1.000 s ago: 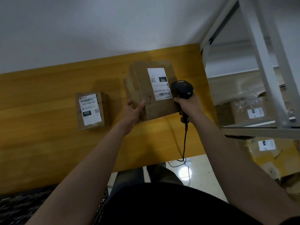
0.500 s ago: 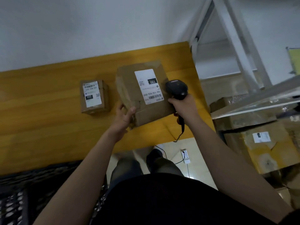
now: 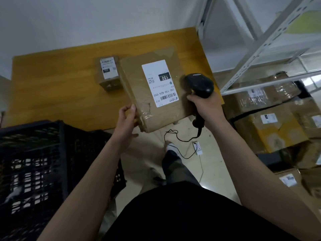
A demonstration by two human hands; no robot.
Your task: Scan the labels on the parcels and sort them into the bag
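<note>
Nearby, small parcel (image 3: 108, 72) beside large parcel (image 3: 135, 80), black crate (image 3: 34, 136) left, shelving (image 3: 257, 55) right.

Large parcel (image 3: 133, 80) showing plain brown cardboard; its label (image 3: 156, 73) showing white with black barcode stripes and a black block. Small parcel (image 3: 109, 84) showing the same brown. Scanner (image 3: 199, 84) reading black. Table (image 3: 57, 87) showing orange-yellow wood grain. Crate (image 3: 34, 136) showing black lattice
</note>
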